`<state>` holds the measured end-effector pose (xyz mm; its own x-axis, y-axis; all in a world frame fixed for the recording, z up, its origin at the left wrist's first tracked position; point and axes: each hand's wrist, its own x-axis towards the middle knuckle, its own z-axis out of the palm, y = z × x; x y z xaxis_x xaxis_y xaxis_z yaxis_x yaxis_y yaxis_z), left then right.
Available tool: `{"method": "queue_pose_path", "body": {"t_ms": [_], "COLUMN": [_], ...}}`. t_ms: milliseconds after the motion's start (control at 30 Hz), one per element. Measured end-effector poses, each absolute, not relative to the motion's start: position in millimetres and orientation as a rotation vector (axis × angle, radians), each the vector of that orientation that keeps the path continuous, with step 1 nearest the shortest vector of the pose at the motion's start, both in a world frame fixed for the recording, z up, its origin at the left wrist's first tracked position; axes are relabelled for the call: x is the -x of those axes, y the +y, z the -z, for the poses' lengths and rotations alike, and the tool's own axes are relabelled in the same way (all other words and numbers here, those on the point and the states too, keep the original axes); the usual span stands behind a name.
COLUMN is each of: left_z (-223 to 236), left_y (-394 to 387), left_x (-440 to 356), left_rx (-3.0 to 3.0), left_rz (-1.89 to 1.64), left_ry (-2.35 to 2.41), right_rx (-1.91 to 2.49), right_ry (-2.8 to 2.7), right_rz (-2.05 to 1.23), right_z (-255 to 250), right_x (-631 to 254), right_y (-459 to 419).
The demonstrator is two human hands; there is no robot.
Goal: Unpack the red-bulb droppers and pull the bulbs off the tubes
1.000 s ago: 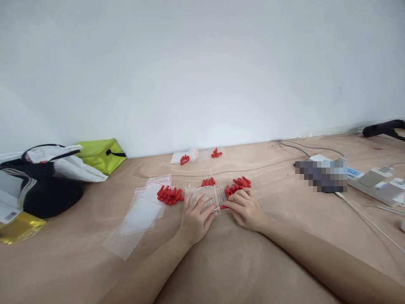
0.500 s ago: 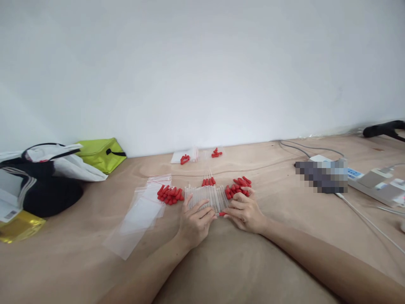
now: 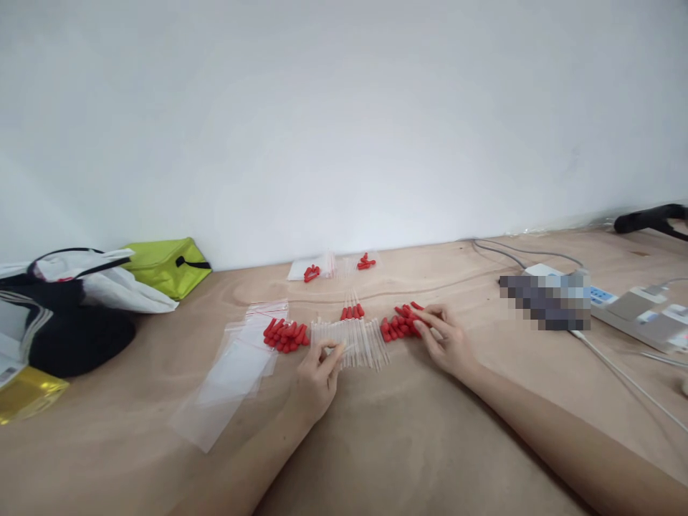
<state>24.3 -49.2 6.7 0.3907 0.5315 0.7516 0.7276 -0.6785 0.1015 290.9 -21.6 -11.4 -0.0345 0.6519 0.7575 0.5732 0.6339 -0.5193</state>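
My left hand point(image 3: 317, 380) is closed in a pinch over the near side of a row of thin clear glass tubes point(image 3: 357, 340), with thumb and finger on what looks like one tube; its fingers partly cover it. To the right, my right hand point(image 3: 446, 340) has thumb and fingertips on a red rubber bulb at the edge of a pile of red bulbs point(image 3: 395, 327). Another pile of red bulbs point(image 3: 287, 335) lies left of the row. Behind the tubes, several glass droppers point(image 3: 352, 311) rest with red bulbs fitted on their near ends.
Clear zip bags point(image 3: 228, 373) lie flat at left. Near the wall are small bags with red bulbs point(image 3: 312, 273). A lime-green pouch point(image 3: 166, 261) and a black cap point(image 3: 80, 337) sit far left. A power strip point(image 3: 618, 304) with cables is at right.
My right hand has left the near ends of the tubes and moved right to the bulb pile. The red bulb between my hands no longer shows there. My left hand has shifted slightly left.
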Motion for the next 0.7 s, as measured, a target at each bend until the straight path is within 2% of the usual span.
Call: {"method": "queue_pose_path", "body": {"t_ms": [233,433,700], "left_z": [-5.4,-10.1,-7.3], "left_y": [-38.1,-23.3,-21.8], "left_x": [-43.8,-63.2,-78.7], "left_rx": [2.386,2.359,2.617], "left_rz": [1.188,1.319,1.188], "left_ry": [-1.079,-1.083,-1.021], "right_rx": [1.379,1.607,1.765], "right_ry": [-1.306,-1.413,-1.527], "right_rz": [-0.270,-0.433,-0.350], "right_z": [2.4,-1.5,1.1], "right_x": [-302.4,-302.5,-302.5], "right_y": [22.1,38.8,30.1]}}
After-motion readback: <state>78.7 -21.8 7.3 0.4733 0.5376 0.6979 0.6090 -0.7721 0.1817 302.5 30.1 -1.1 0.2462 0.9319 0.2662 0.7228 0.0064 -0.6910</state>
